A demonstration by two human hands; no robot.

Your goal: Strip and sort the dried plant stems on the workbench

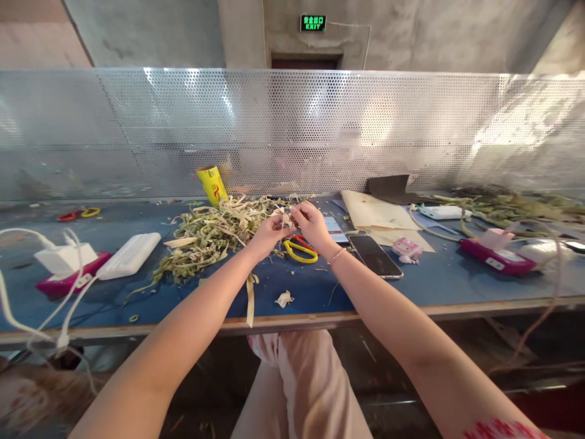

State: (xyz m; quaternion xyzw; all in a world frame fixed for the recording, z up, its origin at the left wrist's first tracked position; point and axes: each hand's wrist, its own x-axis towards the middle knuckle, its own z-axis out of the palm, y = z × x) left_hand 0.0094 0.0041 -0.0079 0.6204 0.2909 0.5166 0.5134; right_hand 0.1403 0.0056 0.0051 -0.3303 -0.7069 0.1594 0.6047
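Observation:
My left hand and my right hand meet over the table, fingertips pinched close together. Between them shows a small pale, dry strip of plant, partly hidden by the fingers. A loose heap of dried green and straw-coloured leaves and stalks lies just left of and behind my left hand. Under my hands are scissors with yellow and red handles, blades hidden. Nearer the front edge lie a crumpled pale scrap and a flat dry strip that overhangs the edge.
A phone, a pink figurine and cardboard lie to the right. Magenta power strips with cables stand at both sides, a white power bank at left. Behind are a yellow tube and a perforated metal panel.

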